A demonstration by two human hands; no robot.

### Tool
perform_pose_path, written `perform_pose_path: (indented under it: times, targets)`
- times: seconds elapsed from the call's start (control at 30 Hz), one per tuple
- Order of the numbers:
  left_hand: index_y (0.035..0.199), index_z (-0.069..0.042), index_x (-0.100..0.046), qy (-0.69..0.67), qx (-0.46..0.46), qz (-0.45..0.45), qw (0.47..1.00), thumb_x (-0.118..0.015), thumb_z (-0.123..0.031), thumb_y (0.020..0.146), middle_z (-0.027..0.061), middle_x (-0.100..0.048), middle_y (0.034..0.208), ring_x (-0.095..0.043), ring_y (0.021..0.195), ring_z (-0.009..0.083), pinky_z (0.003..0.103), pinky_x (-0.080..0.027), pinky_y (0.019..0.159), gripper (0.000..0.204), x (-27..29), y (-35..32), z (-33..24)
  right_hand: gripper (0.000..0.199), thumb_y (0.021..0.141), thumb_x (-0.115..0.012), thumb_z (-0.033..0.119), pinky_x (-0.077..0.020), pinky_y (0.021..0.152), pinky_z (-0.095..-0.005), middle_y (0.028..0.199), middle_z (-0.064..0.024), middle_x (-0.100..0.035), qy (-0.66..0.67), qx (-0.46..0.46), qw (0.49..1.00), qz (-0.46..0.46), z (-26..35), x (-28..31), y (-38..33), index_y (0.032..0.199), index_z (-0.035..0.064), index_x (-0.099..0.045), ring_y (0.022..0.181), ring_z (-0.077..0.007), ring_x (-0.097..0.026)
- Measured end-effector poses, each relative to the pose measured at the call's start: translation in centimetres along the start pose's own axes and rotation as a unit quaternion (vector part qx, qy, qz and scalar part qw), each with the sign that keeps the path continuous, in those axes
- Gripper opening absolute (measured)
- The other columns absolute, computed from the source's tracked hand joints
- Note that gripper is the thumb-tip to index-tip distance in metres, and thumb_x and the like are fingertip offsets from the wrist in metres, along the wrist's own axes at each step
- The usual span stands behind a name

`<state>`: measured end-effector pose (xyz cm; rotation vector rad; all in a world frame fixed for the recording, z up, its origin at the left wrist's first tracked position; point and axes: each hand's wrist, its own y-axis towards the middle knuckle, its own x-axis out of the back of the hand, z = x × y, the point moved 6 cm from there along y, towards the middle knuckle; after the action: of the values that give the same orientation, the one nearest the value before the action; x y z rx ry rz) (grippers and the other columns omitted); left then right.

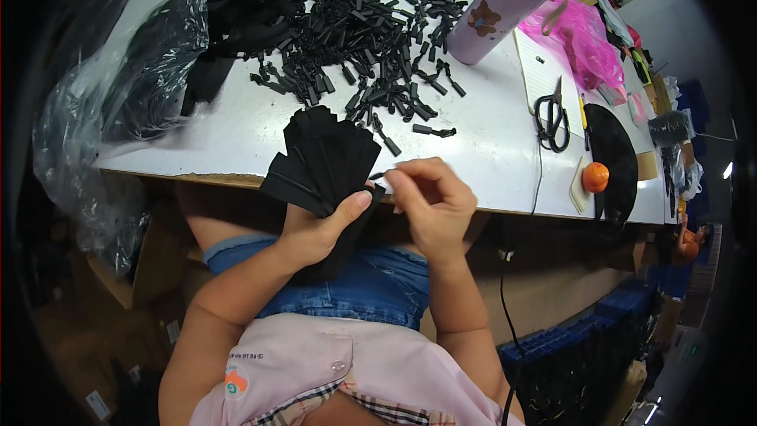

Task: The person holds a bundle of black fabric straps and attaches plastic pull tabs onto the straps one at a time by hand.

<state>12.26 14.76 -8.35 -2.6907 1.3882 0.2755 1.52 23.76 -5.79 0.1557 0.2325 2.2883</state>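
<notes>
My left hand (319,230) grips a fanned stack of flat black fabric strips (327,159) at the near edge of the white table (489,122), thumb pressed on the front strip. My right hand (430,203) is just to the right of the stack, with fingers pinched on a small thin black piece (379,176) that points at the stack's right side. A large heap of small black cord pulls (371,31) lies on the table behind the stack.
A lilac bottle (505,4) stands at the back right. Black scissors (552,116) lie on a white pad beside a pink bag (579,35). An orange round thing (595,177) sits by a black disc. Clear plastic bags of black material (150,63) fill the left.
</notes>
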Motion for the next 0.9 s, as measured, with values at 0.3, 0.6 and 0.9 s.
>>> perform_pose_path:
  times: [0.3,0.6,0.9]
  targets:
    - [0.091,-0.001,-0.054,-0.001,-0.023,0.009,1.000,-0.056,-0.007,0.079,0.0020,-0.055,0.086,-0.051,0.078,0.0082,0.021,-0.042,0.068,0.014,0.4,0.3,0.1,0.007,0.075,-0.057,-0.003,-0.0413,0.054,-0.0165,0.084,-0.0057,-0.054,0.185,-0.100,0.972,0.101,-0.9,-1.5,-0.3,0.081,-0.0021,-0.059,0.062,-0.0065,-0.050]
    - [0.089,0.001,-0.056,0.105,-0.052,-0.004,0.993,-0.059,-0.009,0.076,0.0066,-0.059,0.080,-0.055,0.068,0.0114,0.024,-0.044,0.061,0.017,0.7,-0.1,0.0,0.014,0.068,-0.057,-0.008,-0.0421,0.050,-0.0196,0.078,-0.0080,-0.054,-0.078,0.091,0.983,0.139,1.0,-1.2,-0.3,0.080,-0.0016,-0.059,0.062,-0.0101,-0.053]
    - [0.100,0.000,-0.052,0.038,-0.026,-0.003,0.999,-0.056,-0.007,0.078,0.0050,-0.057,0.090,-0.054,0.079,0.0118,0.023,-0.044,0.071,0.023,0.7,-0.3,-0.5,0.019,0.069,-0.059,-0.007,-0.0413,0.052,-0.0190,0.080,-0.0075,-0.053,-0.093,0.125,0.984,0.086,1.3,-1.5,-1.0,0.087,-0.0017,-0.057,0.061,-0.0097,-0.051]
